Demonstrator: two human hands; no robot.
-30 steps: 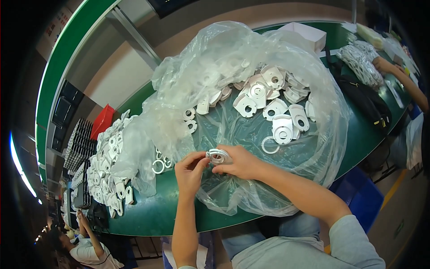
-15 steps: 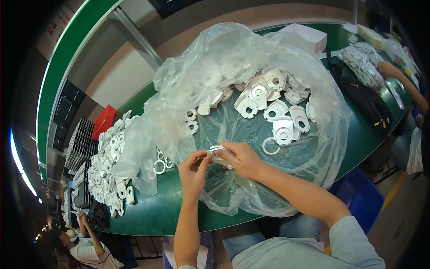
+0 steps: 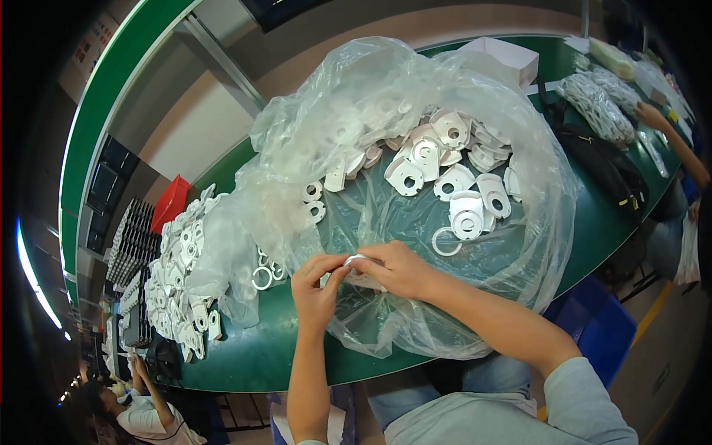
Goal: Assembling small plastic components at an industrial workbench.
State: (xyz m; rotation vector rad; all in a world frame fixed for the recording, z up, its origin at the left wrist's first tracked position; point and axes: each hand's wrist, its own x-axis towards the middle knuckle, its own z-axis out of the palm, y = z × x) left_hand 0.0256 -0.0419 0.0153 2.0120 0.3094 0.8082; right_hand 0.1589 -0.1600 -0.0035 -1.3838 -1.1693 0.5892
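Note:
Over the clear plastic bag, my two hands meet at a small round white plastic part (image 3: 355, 259). My left hand (image 3: 314, 291) pinches the part's left edge between thumb and fingertips. From the other side, my right hand (image 3: 404, 271) is closed round it, its fingers covering most of the piece. Beyond them, loose white plastic parts with round holes (image 3: 407, 176) lie heaped inside the bag. A thin white ring (image 3: 446, 242) rests at the near side of that heap.
The crumpled clear bag (image 3: 348, 81) spreads over the green table (image 3: 245, 356). More white parts (image 3: 178, 274) pile up at the left, by a red bin (image 3: 170, 203) and stacked dark trays (image 3: 133, 241). A black bag (image 3: 604, 167) and a white box (image 3: 508, 59) stand right; a blue crate (image 3: 593, 319) sits below.
The white part has been turned in my fingers, so less of its face shows. My hands have drawn closer together around it.

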